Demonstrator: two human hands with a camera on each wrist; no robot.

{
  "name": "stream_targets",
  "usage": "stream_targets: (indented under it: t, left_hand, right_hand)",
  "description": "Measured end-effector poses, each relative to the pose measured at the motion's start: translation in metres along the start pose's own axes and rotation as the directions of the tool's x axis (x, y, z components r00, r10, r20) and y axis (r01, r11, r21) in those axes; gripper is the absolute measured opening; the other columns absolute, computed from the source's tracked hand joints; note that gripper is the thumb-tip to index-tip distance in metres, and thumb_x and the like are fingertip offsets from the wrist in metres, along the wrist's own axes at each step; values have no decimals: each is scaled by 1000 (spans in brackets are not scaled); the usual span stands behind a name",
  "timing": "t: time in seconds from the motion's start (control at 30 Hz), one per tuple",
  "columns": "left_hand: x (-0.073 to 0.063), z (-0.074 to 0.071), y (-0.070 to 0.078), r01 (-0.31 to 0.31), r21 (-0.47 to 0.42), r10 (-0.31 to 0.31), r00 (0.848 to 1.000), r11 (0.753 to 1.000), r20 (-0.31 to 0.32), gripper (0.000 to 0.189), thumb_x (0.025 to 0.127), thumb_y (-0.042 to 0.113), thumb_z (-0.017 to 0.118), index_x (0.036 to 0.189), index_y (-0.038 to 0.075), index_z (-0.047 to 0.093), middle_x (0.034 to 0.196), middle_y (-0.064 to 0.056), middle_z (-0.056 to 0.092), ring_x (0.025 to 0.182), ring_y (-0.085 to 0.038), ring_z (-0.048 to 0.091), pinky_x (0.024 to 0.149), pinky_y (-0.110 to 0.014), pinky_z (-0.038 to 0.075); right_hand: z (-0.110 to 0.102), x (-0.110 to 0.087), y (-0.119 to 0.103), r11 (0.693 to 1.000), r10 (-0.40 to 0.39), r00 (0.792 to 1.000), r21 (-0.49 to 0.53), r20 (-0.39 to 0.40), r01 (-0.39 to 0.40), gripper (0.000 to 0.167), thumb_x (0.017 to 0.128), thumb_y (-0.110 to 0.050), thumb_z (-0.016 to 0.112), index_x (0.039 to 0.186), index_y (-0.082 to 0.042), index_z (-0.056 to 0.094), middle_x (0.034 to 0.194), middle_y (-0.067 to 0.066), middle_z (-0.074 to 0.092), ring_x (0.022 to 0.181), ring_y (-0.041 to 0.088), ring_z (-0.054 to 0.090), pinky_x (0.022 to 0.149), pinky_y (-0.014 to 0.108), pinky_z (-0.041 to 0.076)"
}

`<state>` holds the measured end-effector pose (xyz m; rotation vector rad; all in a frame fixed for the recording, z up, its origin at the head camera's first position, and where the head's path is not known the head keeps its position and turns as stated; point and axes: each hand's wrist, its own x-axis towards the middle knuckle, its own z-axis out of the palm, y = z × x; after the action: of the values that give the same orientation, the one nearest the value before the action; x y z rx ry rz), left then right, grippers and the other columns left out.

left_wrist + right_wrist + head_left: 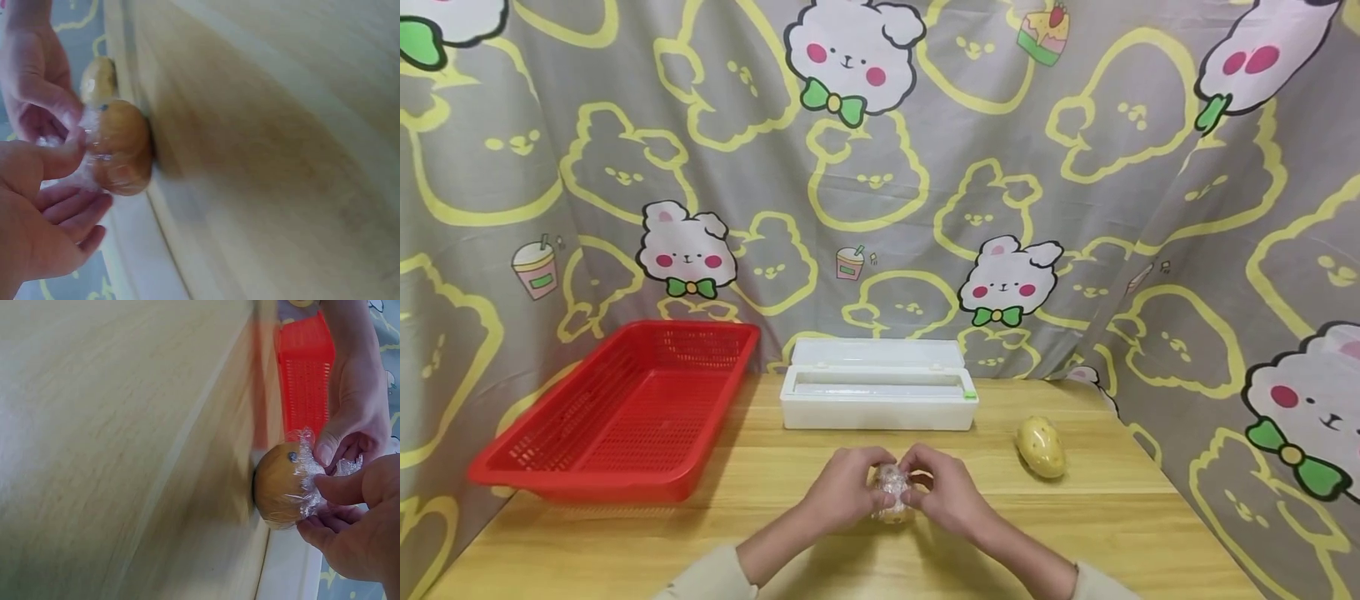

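Note:
A potato (275,487) sits on the table at the front middle, with clear plastic wrap (307,478) bunched over its upper side. From the left, my left hand (847,492) pinches the gathered wrap between thumb and fingers. My right hand (946,493) pinches the same film from the other side, its thumb close to the left thumb. In the left wrist view the film looks tight and shiny over the lower body of the potato (125,150). The fingers partly cover the bunched film in the head view.
Farther right lies another potato (1041,447), glossy with wrap. A white cling film box (880,414) stands behind the hands, its lid raised and a roll inside. On the left is a red plastic basket (602,479). A patterned curtain (872,308) hangs behind the table.

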<state>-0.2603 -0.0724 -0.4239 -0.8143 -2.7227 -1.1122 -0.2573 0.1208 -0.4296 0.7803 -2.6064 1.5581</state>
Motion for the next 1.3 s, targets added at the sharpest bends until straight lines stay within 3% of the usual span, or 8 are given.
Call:
stream_targets:
  t: [0.37,0.53,0.73,1.2,1.3]
  left_hand:
    - [0,12,-9,-116,83,125,985,990,-116,27,73,-4,81,98,7,79,94,-3,79,84,-12,69,82,-30,56]
    - [1,13,-9,-167,127,186,969,978,-160,35,67,-16,66,91,6,80,83,-3,78,71,-5,65,77,-27,56]
    - [2,14,-7,-214,172,247,949,961,-196,37,62,-19,61,84,6,78,76,-2,76,64,-2,58,72,-24,55]
    - [0,20,-7,-212,265,279,928,941,-248,40,57,-21,59,76,10,76,71,3,73,59,0,43,70,-23,50]
    - [0,18,-6,-220,228,271,936,949,-225,39,58,-21,58,77,8,76,71,1,73,59,3,47,68,-18,51]
  right_hand:
    - [3,4,2,995,-12,998,-95,-62,6,31,70,19,73,84,-6,61,86,0,69,88,21,71,86,26,58]
    - [5,6,3,992,-29,995,-127,-95,16,33,67,22,67,79,-8,61,81,-2,68,83,16,69,82,25,59]
    - [7,6,3,984,-32,992,-180,-126,9,36,64,22,66,75,-11,59,76,-4,66,79,11,66,78,20,58]
    - [13,3,5,970,-95,980,-239,-174,51,40,59,26,56,69,-12,56,70,-5,63,71,6,62,71,17,56]
    - [12,3,4,971,-91,983,-234,-157,52,40,63,26,60,70,-13,58,73,-5,66,76,8,66,74,20,58]
